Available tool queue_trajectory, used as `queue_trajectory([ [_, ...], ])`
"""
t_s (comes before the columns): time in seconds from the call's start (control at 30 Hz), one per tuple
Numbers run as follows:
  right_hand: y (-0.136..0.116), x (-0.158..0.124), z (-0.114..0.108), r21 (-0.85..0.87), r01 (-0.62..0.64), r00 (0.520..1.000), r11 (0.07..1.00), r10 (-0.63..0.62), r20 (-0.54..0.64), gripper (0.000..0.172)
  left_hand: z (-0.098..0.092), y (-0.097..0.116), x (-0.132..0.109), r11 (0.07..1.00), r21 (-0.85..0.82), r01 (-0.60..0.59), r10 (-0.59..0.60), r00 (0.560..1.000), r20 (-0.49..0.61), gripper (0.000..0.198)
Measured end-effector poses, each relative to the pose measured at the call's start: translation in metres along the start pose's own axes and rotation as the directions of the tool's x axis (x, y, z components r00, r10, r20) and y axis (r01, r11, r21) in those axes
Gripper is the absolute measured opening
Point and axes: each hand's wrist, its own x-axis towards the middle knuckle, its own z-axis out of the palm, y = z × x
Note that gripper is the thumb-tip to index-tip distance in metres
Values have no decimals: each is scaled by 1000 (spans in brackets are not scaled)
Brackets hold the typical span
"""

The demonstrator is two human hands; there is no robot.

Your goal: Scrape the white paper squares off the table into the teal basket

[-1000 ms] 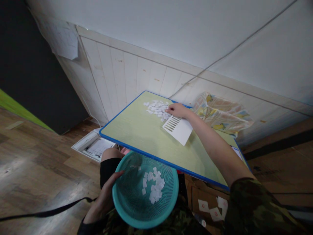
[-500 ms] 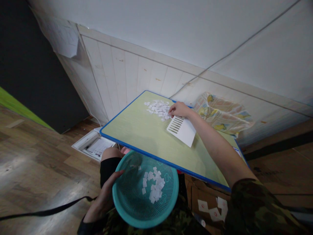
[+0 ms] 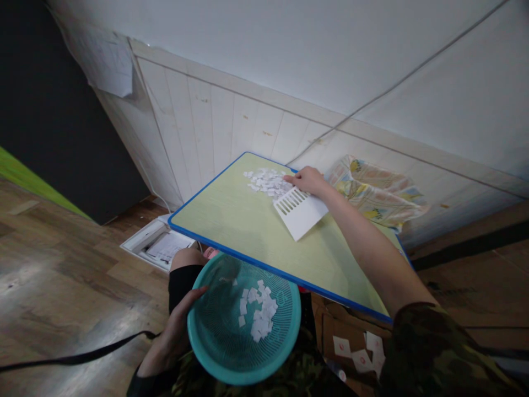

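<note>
My left hand (image 3: 177, 325) grips the left rim of a teal plastic basket (image 3: 243, 376) on my lap, thumb over the edge. Inside it lie loose white paper pieces (image 3: 263, 317). Above the table, my right hand (image 3: 309, 181) is closed on the far edge of a white slotted sheet (image 3: 305, 216), which is tilted with its row of slots toward the left. Against that slotted side lies a heap of small white paper pieces (image 3: 266, 182); the fingertips are just at the heap's right edge.
The green table (image 3: 215, 220) has a blue rim and stands against a white wall. A patterned cloth (image 3: 372, 193) hangs at its back right. Below on the right, a cardboard box (image 3: 330, 325) holds printed cards (image 3: 362, 361). On the floor at left sits a white tray (image 3: 136, 242).
The slotted sheet has turned and shifted left, closer to the heap. My right hand has moved slightly right and up. The left hand and basket have barely shifted.
</note>
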Motion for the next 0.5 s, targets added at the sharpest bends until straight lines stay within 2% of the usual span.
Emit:
queue_trajectory([
  [0.07, 1, -2, -5, 3, -123, 982, 992, 122, -144, 67, 2, 2, -4, 1000, 7, -3, 4, 1000, -25, 52],
  [0.13, 1, -6, -10, 24, -215, 926, 976, 212, -313, 67, 4, 4, -7, 1000, 15, -22, 22, 999, -37, 54],
  [0.23, 1, -16, -17, 61, -280, 794, 958, 266, -546, 66, 4, 4, -8, 1000, 4, -24, 24, 999, -32, 56],
  [0.33, -1, -29, -21, 92, -297, 672, 951, 276, -687, 69, 3, 4, -7, 1000, -27, 12, -12, 1000, -11, 55],
  [0.4, -4, -36, -24, 97, -294, 637, 951, 270, -722, 69, 3, 3, -7, 999, -28, 16, -16, 1000, -7, 51],
  [0.5, -11, -41, -30, 80, -288, 642, 954, 254, -724, 66, 3, 2, -6, 1000, 2, -9, 9, 1000, -9, 45],
])
